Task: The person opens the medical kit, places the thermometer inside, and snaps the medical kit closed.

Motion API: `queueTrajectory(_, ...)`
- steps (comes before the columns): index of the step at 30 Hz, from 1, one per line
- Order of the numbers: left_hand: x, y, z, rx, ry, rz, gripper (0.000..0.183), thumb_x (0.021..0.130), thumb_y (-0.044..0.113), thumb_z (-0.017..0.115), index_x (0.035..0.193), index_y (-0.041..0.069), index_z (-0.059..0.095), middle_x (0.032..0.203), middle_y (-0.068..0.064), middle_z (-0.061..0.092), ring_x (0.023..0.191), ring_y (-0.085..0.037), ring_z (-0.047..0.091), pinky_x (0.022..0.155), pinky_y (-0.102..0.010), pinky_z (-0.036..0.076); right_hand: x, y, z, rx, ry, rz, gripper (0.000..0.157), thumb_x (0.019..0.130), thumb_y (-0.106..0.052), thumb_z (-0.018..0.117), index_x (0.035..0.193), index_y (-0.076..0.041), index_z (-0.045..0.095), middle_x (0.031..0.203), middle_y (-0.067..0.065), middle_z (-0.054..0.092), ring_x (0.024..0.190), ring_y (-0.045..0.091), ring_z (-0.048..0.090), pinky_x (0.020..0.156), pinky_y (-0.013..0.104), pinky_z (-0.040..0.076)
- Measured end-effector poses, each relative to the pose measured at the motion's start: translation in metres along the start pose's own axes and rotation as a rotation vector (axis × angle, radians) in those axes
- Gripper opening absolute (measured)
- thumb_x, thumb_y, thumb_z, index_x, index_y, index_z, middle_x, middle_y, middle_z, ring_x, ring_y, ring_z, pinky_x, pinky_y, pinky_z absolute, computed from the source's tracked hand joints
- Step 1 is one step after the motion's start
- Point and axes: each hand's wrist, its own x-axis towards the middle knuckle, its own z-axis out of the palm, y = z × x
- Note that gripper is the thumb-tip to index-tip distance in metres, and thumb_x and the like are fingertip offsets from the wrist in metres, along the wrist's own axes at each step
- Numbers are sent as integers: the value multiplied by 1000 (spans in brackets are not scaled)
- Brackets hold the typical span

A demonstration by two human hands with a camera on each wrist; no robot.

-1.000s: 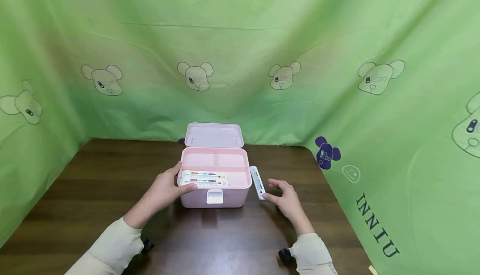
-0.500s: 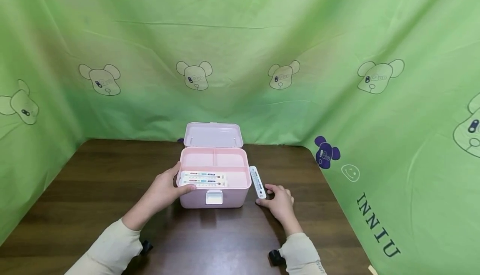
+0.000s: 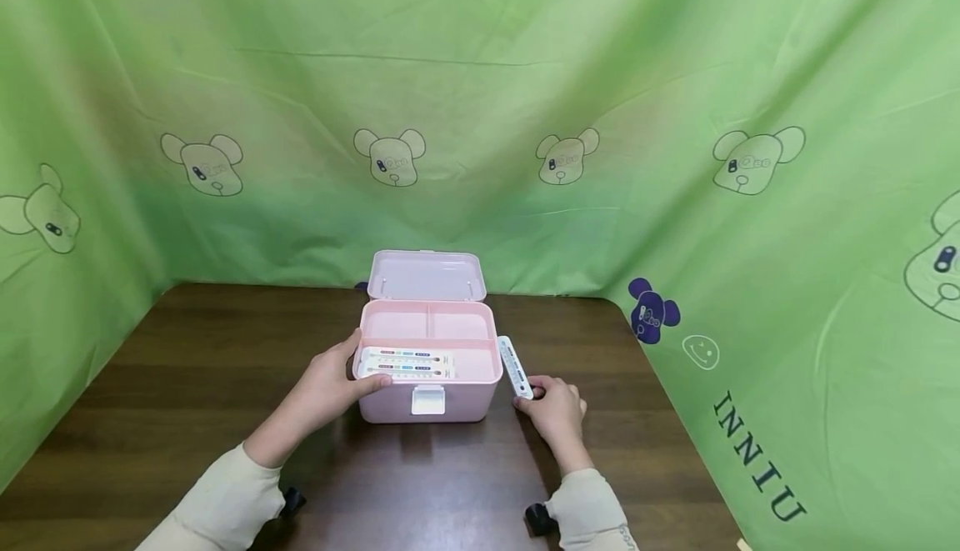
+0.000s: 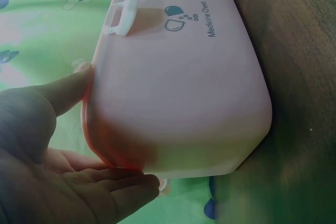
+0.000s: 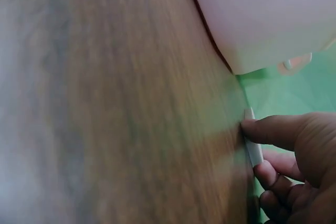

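A pink medicine chest (image 3: 427,401) stands with its lid (image 3: 427,276) raised, the printed front showing in the left wrist view. My left hand (image 3: 322,384) grips its front left corner, thumb at the front rim and fingers along the side. Inside the front compartment lie two white flat thermometers (image 3: 405,363) with coloured bands and a scale. Another white thermometer (image 3: 514,366) lies on the table by the chest's right side. Its near end is pinched between thumb and fingers of my right hand (image 3: 557,411); the right wrist view shows it edge-on.
A dark wooden table (image 3: 420,501) carries everything. Two rear compartments (image 3: 397,319) of the chest are parted by a thin divider. A green curtain (image 3: 480,201) with bear heads hangs behind and on both sides. A white latch (image 3: 428,399) sits on the chest's front.
My right hand has moved slightly left and closed its fingers on the near end of the loose thermometer. My left hand stays at the chest's corner.
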Motion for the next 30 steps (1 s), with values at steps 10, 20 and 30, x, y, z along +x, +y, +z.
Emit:
queueTrajectory(10, 0, 0, 0, -9, -6, -5, 101, 86, 42, 82, 158, -6, 30, 159, -26, 37, 144, -39, 42, 113, -57, 40, 3, 0, 3, 114, 105, 124, 41, 73, -16, 76, 113, -7, 77, 97, 13, 71, 103, 43, 56, 90, 57, 36)
queueTrajectory(20, 0, -2, 1, 4, -11, -10, 102, 86, 44, 82, 157, -6, 30, 160, -26, 36, 145, -39, 41, 114, -56, 40, 9, 2, -10, 345, 188, 184, 35, 80, -8, 72, 114, -1, 74, 104, 18, 68, 96, 33, 59, 82, 38, 44)
queueTrajectory(30, 0, 0, -2, 1, 1, 14, 100, 87, 42, 82, 157, -8, 30, 159, -27, 37, 145, -40, 42, 114, -57, 40, 20, 5, -36, 554, 172, 160, 28, 91, -4, 64, 118, 3, 68, 105, 12, 64, 89, 13, 52, 73, 16, 41)
